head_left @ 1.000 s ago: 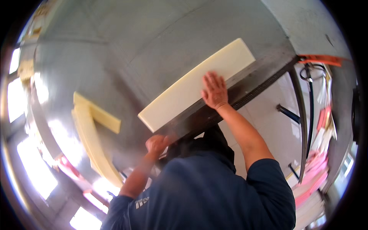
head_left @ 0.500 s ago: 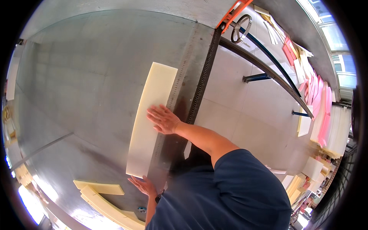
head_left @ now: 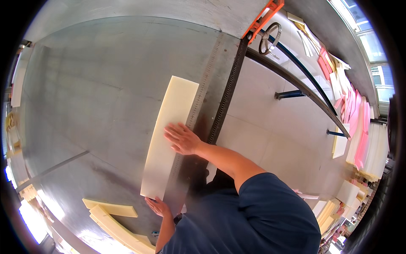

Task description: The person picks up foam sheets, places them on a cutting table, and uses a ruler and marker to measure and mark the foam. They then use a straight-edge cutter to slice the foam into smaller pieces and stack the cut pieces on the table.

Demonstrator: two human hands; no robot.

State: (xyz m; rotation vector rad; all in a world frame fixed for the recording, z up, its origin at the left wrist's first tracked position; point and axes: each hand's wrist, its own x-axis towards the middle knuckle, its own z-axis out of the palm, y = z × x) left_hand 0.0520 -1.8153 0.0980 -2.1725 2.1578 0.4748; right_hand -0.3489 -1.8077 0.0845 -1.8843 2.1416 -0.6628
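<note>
A long cream-coloured foam block (head_left: 163, 156) lies flat on a grey metal table (head_left: 97, 93), its right side along a ruler strip set into the surface. Across the block's middle rests my right hand (head_left: 182, 139), palm down with fingers spread. My left hand (head_left: 158, 206) is at the block's near end, fingers stretched out, the fingertips at or very close to that edge. Neither hand is wrapped around anything.
A dark toothed rail (head_left: 230, 91) runs along the table's right side, with an orange bracket (head_left: 266, 17) and a handwheel (head_left: 269, 39) at its far end. Yellow foam strips (head_left: 112, 207) lie at the near left. Pink and white foam offcuts (head_left: 353, 114) are piled at far right.
The whole view has shifted slightly, so table and rail sit a little lower and to the right. Both hands keep about the same places on the foam block.
</note>
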